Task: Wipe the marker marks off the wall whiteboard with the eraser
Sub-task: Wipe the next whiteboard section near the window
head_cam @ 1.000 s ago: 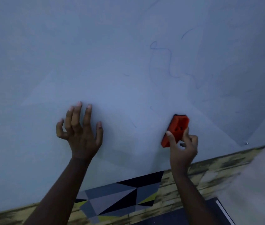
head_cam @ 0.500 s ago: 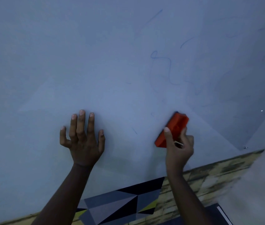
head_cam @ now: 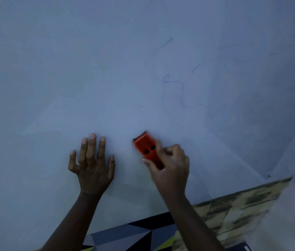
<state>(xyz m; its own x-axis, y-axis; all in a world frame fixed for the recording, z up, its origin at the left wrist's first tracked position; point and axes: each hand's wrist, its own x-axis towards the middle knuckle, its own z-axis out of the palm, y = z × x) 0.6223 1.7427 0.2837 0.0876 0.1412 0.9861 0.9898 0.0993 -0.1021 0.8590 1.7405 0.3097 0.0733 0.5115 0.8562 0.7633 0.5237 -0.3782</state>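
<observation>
Right hand point(head_cam: 170, 165) is clamped on the eraser point(head_cam: 147, 149), left hand point(head_cam: 92, 165) flat on the board point(head_cam: 70, 69). Risk I see: marks point(head_cam: 175, 91) sit well above the eraser, so low strokes would miss them.

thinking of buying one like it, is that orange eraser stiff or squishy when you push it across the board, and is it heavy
The orange eraser probably stays stiff: its body looks like hard moulded plastic with sharp edges. It seems light, since the right hand holds it with fingers alone. It likely slides easily on the smooth whiteboard.
</observation>
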